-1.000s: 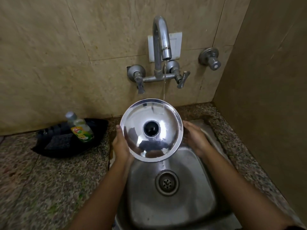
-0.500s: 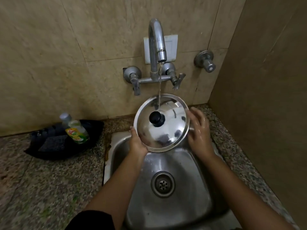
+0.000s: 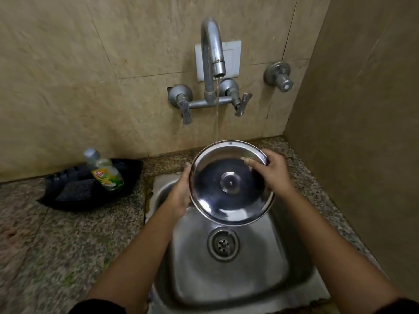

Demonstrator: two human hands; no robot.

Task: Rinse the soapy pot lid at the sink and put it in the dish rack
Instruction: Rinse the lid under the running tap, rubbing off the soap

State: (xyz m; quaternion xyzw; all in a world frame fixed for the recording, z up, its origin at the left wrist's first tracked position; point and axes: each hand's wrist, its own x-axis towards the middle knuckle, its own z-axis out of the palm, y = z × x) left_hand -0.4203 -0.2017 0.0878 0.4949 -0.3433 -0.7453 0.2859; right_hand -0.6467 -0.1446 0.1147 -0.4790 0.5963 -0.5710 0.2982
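Countertop point(image 3: 45, 245) of speckled stone ran along tiled wall, steel sink point(image 3: 226, 279) sunk at its right end, drain point(image 3: 223, 244) in basin middle. Black tray point(image 3: 68, 203) sat at countertop's back edge, left of sink; held dish soap bottle point(image 3: 105, 174) lying tilted and dark scrub pad point(image 3: 76, 189). Pot lid point(image 3: 231, 183) hung above sink's back half, underside toward camera, far rim under thin stream from tap point(image 3: 213, 55). Left hand point(image 3: 181, 196) gripped lid's left rim. Right hand point(image 3: 271, 171) clasped upper right rim, fingers over edge.
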